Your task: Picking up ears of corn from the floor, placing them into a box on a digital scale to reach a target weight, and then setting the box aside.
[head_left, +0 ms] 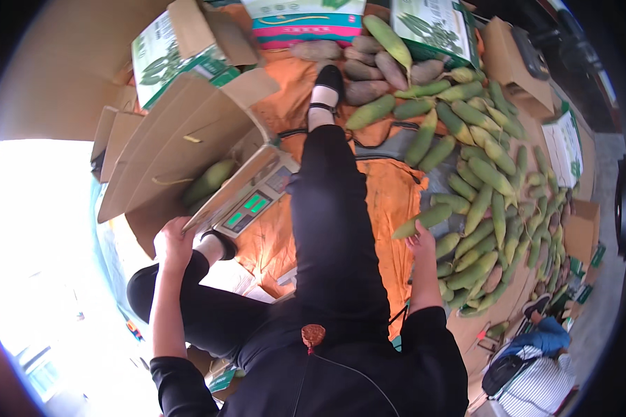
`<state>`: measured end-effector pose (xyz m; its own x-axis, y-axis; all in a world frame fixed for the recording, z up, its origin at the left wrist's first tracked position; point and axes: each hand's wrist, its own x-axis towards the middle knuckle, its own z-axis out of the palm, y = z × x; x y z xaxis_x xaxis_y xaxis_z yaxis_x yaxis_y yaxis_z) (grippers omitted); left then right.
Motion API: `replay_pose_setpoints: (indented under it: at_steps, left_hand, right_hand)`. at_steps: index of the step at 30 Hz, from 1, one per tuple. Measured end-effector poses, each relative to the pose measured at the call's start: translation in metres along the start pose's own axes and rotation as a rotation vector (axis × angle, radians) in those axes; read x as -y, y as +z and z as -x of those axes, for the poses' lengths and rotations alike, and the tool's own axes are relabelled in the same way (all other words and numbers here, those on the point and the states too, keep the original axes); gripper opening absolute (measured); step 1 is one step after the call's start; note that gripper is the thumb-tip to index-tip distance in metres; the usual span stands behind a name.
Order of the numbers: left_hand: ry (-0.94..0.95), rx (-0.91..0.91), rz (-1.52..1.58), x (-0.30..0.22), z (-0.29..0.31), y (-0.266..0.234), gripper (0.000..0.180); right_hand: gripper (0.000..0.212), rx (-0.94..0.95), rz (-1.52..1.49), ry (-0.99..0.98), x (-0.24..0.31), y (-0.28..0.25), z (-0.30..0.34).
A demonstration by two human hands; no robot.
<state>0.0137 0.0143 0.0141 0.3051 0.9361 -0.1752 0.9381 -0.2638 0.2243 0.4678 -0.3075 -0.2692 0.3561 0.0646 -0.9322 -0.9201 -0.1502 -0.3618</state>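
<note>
My right hand (422,243) is closed around one end of a green radish (419,222), at the left edge of a large heap of green radishes (490,174). My left hand (173,242) grips the near edge of an open cardboard box (142,163), its fingers bent over the flap. Inside that box lies a green radish (212,179), partly hidden by the box wall. The box stands by a digital scale (247,210) with lit green figures, and seems to rest on it.
Orange cloth (257,254) covers the floor between my legs and the heap. Reddish-brown roots (365,92) lie at the far end. Printed cartons (431,31) stand behind them. At the lower right, another person in a striped top (535,386) is beside the heap.
</note>
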Motion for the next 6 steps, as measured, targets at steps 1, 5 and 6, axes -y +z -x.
replay_pose_setpoints:
  at_steps: [1,5,6]
  left_hand:
    - [0.004,-0.012,0.01,0.003,0.001,0.001,0.013]
    - [0.02,-0.023,-0.002,0.006,0.004,-0.001,0.013]
    - [-0.012,0.001,0.008,0.005,0.004,-0.003,0.014]
  right_hand:
    - [0.048,0.05,0.159,-0.089,0.002,0.009,0.014]
    - [0.061,0.258,0.474,-0.38,0.03,0.054,0.058]
    - [0.063,0.36,0.543,-0.441,0.046,0.071,0.068]
